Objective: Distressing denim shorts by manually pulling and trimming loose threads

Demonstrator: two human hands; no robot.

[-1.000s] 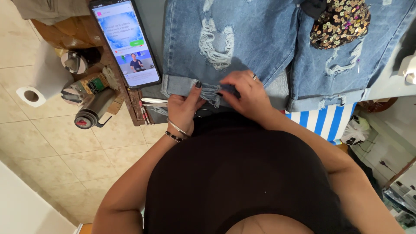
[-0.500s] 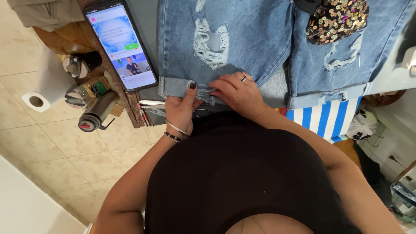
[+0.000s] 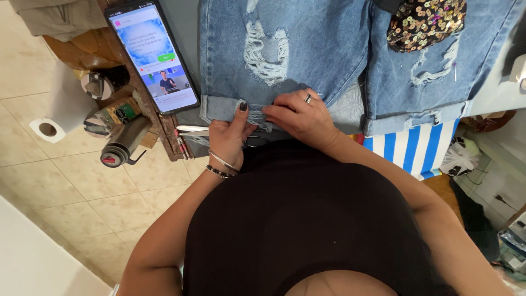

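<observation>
Blue denim, faded and ripped, covered the work surface in the head view: a pair of jeans shorts [image 3: 285, 55] lay flat with its leg openings toward the person. The left hand [image 3: 229, 137] rested at the rolled cuff [image 3: 219, 108] of the nearer leg, wrist bent upward and ringed by bracelets [image 3: 222, 165], the dark-nailed thumb pressed onto the frayed hem and the other fingers curled beneath, pinching the fold. The right hand [image 3: 298, 118] came in from the other side, forearm crossing low over the black top [image 3: 312, 219]; its fingers were bent and drawn together, tips pressing the same hem edge just beside the left thumb, a ring showing on one finger. Both hands touched the cloth, nearly meeting.

Scissors [image 3: 193, 130] lay partly under the left hand at the table edge. A smartphone [image 3: 153, 55] with a lit screen sat just left of the shorts. A sequinned patch [image 3: 424, 22] rested on the far leg. Below the table's edge stood a toilet paper roll [image 3: 55, 118] and a metal flask [image 3: 125, 145] above the tiled floor [image 3: 82, 186]. Striped blue-and-white fabric [image 3: 411, 151] hung below the right leg.
</observation>
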